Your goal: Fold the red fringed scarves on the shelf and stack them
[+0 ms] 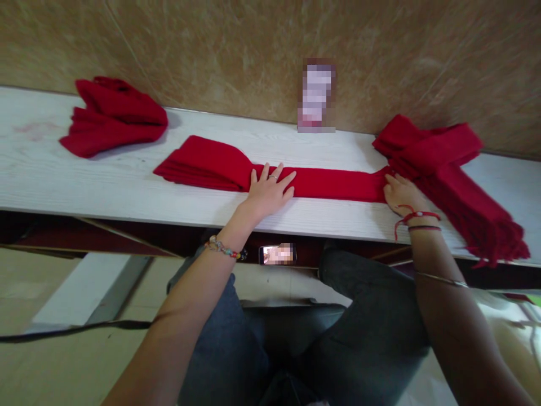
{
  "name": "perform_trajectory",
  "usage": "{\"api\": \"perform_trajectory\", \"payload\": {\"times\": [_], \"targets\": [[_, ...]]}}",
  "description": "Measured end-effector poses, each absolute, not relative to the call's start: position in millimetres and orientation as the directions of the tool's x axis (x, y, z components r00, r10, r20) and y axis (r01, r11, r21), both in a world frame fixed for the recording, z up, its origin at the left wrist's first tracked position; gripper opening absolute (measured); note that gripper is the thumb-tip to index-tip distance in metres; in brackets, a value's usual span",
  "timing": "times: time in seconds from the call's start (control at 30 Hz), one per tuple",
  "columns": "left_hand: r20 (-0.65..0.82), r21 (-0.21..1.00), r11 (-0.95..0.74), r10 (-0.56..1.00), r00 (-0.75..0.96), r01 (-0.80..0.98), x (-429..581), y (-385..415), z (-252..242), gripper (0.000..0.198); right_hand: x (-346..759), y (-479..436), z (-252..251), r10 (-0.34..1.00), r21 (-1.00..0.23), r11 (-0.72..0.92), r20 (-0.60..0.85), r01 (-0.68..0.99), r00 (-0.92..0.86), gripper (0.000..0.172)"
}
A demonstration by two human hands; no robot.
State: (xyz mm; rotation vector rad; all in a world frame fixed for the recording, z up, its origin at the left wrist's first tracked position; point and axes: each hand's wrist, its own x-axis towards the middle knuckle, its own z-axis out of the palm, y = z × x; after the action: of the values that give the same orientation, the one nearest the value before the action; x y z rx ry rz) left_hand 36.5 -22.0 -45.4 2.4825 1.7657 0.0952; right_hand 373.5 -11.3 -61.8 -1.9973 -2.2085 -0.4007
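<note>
Long red knitted scarf (333, 184), laid flat across white wood-grain worktop (84, 180), both hands upon it.

Left hand (269, 192): fingers spread wide, pressed flat on the scarf's mid-length, beside its folded left end. Right hand (399, 193): fingers narrow, resting on the scarf where it meets the bunched, fringed right end; grip cannot be told. Second folded red scarf (112, 117): far left, well apart. Phone (277, 254): below worktop's near edge.

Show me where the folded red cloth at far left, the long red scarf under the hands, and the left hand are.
folded red cloth (113, 117): head view, middle of the bundle.
long red scarf (338, 184): head view, flat stretch between the hands.
left hand (268, 192): head view, back of the hand.
</note>
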Motion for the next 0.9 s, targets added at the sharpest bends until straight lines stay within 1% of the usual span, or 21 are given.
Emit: {"api": "perform_trajectory", "payload": {"times": [0.07, 0.1, 0.13, 0.17, 0.23, 0.27, 0.33, 0.4, 0.47, 0.53, 0.6, 0.7, 0.77, 0.83, 0.9], "targets": [[0.010, 0.110, -0.327, 0.945, 0.328, 0.939, 37, -22, -47, 0.050, 356, -12, -52, 0.928, 0.030, 0.009, 0.372, 1.000, -0.019, 0.044], [0.018, 0.107, -0.332, 0.943, 0.332, 0.937, 38, -22, -47, 0.050, 340, -12, -47, 0.909, -0.013, 0.019, 0.418, 1.000, -0.012, 0.044], [0.025, 0.104, -0.344, 0.939, 0.343, 0.933, 38, -23, -47, 0.050, 322, -12, -42, 0.890, -0.043, 0.079, 0.453, 0.996, -0.052, 0.045], [0.035, 0.099, -0.362, 0.932, 0.361, 0.927, 37, -23, -45, 0.050, 301, -12, -39, 0.881, -0.062, 0.172, 0.456, 0.983, -0.125, 0.046], [0.073, 0.080, -0.407, 0.913, 0.402, 0.910, 33, -24, -38, 0.048, 260, -11, -37, 0.864, -0.058, 0.324, 0.424, 0.944, -0.271, 0.046], [0.112, 0.067, -0.424, 0.902, 0.416, 0.903, 28, -24, -33, 0.047, 243, -10, -39, 0.854, -0.034, 0.389, 0.389, 0.921, -0.346, 0.046], [0.216, 0.050, -0.405, 0.897, 0.386, 0.913, 10, -21, -22, 0.045, 218, -8, -46, 0.843, 0.003, 0.461, 0.312, 0.888, -0.438, 0.047], [0.312, 0.084, -0.304, 0.913, 0.265, 0.949, -17, -15, -12, 0.046, 207, -5, -54, 0.849, 0.024, 0.482, 0.235, 0.876, -0.474, 0.048], [0.345, 0.177, -0.165, 0.934, 0.096, 0.970, -52, -6, -7, 0.047, 206, -2, -60, 0.856, 0.035, 0.488, 0.180, 0.872, -0.485, 0.049], [0.296, 0.282, -0.091, 0.955, 0.004, 0.955, -87, 1, -7, 0.049, 209, 0, -63, 0.851, 0.049, 0.499, 0.165, 0.865, -0.499, 0.050], [0.173, 0.405, -0.035, 0.984, -0.039, 0.914, -116, 4, -6, 0.051, 213, 1, -65, 0.837, 0.066, 0.515, 0.177, 0.855, -0.518, 0.050], [0.022, 0.590, 0.023, 0.999, -0.045, 0.807, -142, 4, 3, 0.054, 220, 1, -67, 0.823, 0.080, 0.522, 0.217, 0.849, -0.526, 0.050], [-0.078, 0.690, 0.081, 0.996, -0.037, 0.719, -152, 3, 12, 0.057, 225, 0, -70, 0.816, 0.084, 0.521, 0.244, 0.849, -0.525, 0.049], [-0.187, 0.742, 0.167, 0.982, -0.039, 0.649, -157, 5, 20, 0.060, 231, 0, -72, 0.809, 0.090, 0.520, 0.266, 0.849, -0.524, 0.048], [-0.236, 0.747, 0.227, 0.969, -0.070, 0.625, -158, 6, 25, 0.060, 236, 0, -74, 0.801, 0.096, 0.524, 0.283, 0.846, -0.528, 0.048]]}}
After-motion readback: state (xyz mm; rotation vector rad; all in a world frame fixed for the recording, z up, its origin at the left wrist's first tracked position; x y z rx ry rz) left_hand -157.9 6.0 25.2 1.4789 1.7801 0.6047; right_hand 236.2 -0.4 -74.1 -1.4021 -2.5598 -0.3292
